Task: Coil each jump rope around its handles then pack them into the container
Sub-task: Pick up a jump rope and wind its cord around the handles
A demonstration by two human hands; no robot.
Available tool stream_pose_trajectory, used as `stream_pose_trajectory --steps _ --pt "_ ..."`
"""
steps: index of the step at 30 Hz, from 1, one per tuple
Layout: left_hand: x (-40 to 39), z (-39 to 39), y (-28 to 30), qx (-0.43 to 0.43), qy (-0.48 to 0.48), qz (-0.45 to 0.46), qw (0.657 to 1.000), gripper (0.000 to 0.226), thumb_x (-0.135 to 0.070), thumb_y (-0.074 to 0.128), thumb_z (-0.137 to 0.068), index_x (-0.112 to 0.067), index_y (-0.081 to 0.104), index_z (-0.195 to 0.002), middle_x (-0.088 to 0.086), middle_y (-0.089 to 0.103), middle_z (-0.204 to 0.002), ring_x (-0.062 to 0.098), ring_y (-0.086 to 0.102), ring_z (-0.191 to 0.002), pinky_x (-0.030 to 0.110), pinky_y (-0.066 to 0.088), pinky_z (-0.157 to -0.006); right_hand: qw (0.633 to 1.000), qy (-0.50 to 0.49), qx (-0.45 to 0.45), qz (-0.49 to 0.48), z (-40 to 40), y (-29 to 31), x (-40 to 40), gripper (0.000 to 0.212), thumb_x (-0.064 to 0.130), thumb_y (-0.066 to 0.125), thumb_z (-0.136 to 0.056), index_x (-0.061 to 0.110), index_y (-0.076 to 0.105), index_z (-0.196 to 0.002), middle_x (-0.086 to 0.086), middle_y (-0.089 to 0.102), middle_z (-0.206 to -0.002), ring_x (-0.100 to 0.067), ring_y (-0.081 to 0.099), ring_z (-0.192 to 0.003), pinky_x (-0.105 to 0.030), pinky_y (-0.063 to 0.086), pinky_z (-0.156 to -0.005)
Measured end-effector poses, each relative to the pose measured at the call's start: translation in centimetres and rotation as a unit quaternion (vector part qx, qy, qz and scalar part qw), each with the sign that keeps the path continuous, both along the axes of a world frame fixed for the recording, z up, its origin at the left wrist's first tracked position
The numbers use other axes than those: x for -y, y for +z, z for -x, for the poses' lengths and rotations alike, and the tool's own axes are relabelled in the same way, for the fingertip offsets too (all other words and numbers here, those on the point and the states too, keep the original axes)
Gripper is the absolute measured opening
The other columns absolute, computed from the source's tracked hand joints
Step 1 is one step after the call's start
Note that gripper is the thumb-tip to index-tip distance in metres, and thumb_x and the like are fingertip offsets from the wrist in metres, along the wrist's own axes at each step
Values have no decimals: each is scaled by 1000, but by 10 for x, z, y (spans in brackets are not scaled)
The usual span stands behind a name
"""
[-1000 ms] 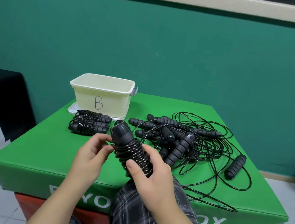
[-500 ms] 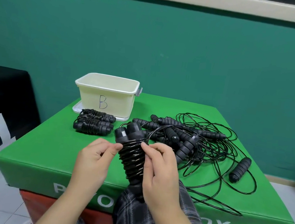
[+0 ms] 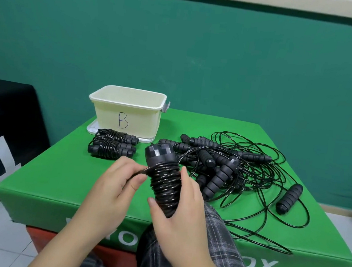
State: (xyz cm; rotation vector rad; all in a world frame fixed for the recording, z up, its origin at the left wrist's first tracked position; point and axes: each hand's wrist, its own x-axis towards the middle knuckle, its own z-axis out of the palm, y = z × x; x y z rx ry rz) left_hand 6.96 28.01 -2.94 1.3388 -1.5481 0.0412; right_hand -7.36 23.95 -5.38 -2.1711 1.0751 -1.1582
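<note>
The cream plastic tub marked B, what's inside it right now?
The cream plastic tub marked B shows only bare inner walls near its rim; its front wall hides the floor. Two coiled black jump ropes lie outside, in front.

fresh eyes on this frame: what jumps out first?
The two hands at bottom centre: the right hand grips a pair of handles wound with black rope, while the left hand pinches the rope's loose end. Behind them to the right lies a tangled pile of ropes; to the left stands a cream tub marked B.
</note>
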Motion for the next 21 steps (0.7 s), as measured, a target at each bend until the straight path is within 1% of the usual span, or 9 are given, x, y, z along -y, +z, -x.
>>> stream_pose_trajectory --steps 2,5,7,10,12,13,14,16,21 --pt "3 3 0 -72 18 -10 997 15 -49 42 -86 -37 50 -82 -17 55 -83 1 53 -77 10 38 -67 996 52 46 -62 5 2 0 76 54 55 -76 39 22 -143 40 30 -129 21 28 -121 -5 22 -102" --pt "9 8 -3 -148 28 -45 988 37 -72 39 -77 -36 45 -84 -16 52 -76 1 47 -69 16 38 -63 982 102 98 -122 9 2 -2 59 56 57 -71 56 31 -125 41 52 -114 12 52 -109 -8 38 -89" --pt "11 11 -2 -164 31 -77 983 57 -83 33 -73 -29 40 -88 -12 47 -77 0 44 -67 18 37 -62 974 126 126 -137 12 2 0 56 57 56 -70 55 35 -121 37 57 -111 5 59 -100 -14 43 -86" --pt "12 20 9 -242 1 -144 960 51 -62 34 -75 -19 34 -103 -4 46 -96 -9 51 -75 12 41 -66 964 155 151 -153 15 4 3 56 56 58 -69 47 41 -122 27 63 -107 -3 63 -93 -29 49 -89" --pt "13 19 11 -318 -63 -162 932 66 -67 45 -74 -26 27 -122 -3 46 -119 -13 51 -99 10 44 -85 959 173 156 -163 16 6 2 57 56 59 -70 42 44 -123 25 65 -107 -3 64 -95 -33 50 -90" --pt "14 17 9 -354 -91 -163 916 77 -75 53 -69 -34 26 -129 -4 47 -128 -3 51 -112 21 41 -100 956 182 158 -169 17 8 2 57 55 59 -70 40 45 -123 25 65 -107 -2 64 -95 -31 50 -90" --pt "14 16 8 -381 -110 -161 904 83 -76 60 -62 -40 31 -130 -5 52 -129 7 52 -117 35 39 -107 954 188 161 -172 17 8 1 57 55 59 -70 38 46 -123 25 65 -106 0 63 -95 -29 50 -89" --pt "14 19 8 -397 -133 -134 898 76 -66 64 -62 -33 46 -128 -6 64 -116 13 58 -110 47 40 -105 950 193 169 -175 18 8 2 54 51 60 -73 35 47 -123 25 65 -106 1 63 -96 -23 50 -88" --pt "10 25 14 -376 -105 -110 914 60 -52 66 -71 -26 52 -123 -8 68 -105 12 61 -102 44 44 -100 970 152 150 -117 19 6 1 41 53 55 -78 44 47 -116 26 60 -114 6 54 -109 -15 42 -92"
